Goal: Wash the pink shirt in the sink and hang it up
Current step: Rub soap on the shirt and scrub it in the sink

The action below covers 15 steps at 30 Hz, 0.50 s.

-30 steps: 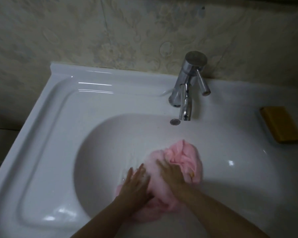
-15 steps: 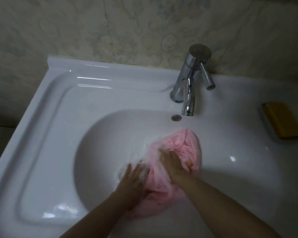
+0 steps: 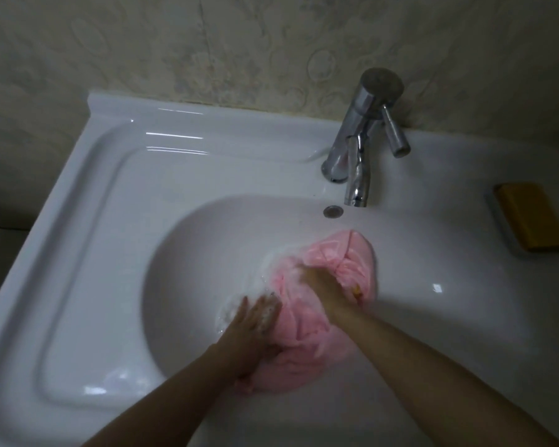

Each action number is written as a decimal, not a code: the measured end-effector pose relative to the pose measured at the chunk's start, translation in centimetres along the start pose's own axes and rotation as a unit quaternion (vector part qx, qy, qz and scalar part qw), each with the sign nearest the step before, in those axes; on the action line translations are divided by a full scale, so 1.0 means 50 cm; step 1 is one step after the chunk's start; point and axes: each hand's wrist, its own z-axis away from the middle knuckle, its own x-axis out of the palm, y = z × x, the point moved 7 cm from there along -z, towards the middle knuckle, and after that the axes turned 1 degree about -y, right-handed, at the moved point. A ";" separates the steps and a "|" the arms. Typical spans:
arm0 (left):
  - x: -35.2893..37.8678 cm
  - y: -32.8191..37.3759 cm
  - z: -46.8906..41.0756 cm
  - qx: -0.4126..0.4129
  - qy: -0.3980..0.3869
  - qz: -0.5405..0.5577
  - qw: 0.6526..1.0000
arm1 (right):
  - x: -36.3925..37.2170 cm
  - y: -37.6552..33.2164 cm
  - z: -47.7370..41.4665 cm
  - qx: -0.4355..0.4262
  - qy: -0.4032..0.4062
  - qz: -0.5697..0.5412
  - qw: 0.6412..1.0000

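Observation:
The pink shirt (image 3: 307, 330) lies bunched and wet in the bowl of the white sink (image 3: 188, 259), with white suds along its left side. My left hand (image 3: 255, 321) presses against the shirt's left edge, fingers straight and soapy. My right hand (image 3: 323, 288) is on top of the bundle with its fingers curled into the cloth, gripping it. Part of the shirt is hidden under both hands.
A chrome tap (image 3: 362, 140) stands at the back of the sink, with its spout over the overflow hole (image 3: 333, 211). A yellow bar of soap (image 3: 530, 217) rests in a dish at the right. A patterned wall rises behind. The sink's flat ledge runs along the left.
Both hands have worked the shirt a little toward the tap, bunching it up. More suds show at the shirt's left edge. The camera has shifted, so the tap sits further right.

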 end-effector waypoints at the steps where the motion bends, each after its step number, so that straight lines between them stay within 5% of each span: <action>1: 0.003 -0.005 0.004 -0.021 -0.036 0.032 0.999 | -0.012 0.020 0.005 0.054 -0.017 -0.099 0.994; 4: -0.033 0.009 -0.008 -0.133 -0.073 0.187 0.971 | -0.119 0.036 0.050 0.009 -0.017 -0.255 0.967; 7: -0.101 0.025 -0.057 -0.181 -0.057 0.235 0.953 | -0.175 0.075 0.107 -0.031 -0.051 -0.178 0.982; 10: -0.187 0.070 -0.097 -0.088 0.103 0.160 0.978 | -0.189 0.125 0.175 -0.026 -0.055 -0.097 0.993; 12: -0.188 0.113 -0.085 0.033 0.161 0.091 0.982 | -0.148 0.147 0.204 -0.011 -0.163 0.021 0.986; 13: -0.159 0.128 -0.069 0.090 0.127 0.062 0.986 | -0.131 0.160 0.211 -0.007 -0.196 0.068 0.978; 15: -0.123 0.141 -0.037 0.146 -0.035 0.033 0.988 | -0.151 0.167 0.200 0.037 -0.136 0.103 0.985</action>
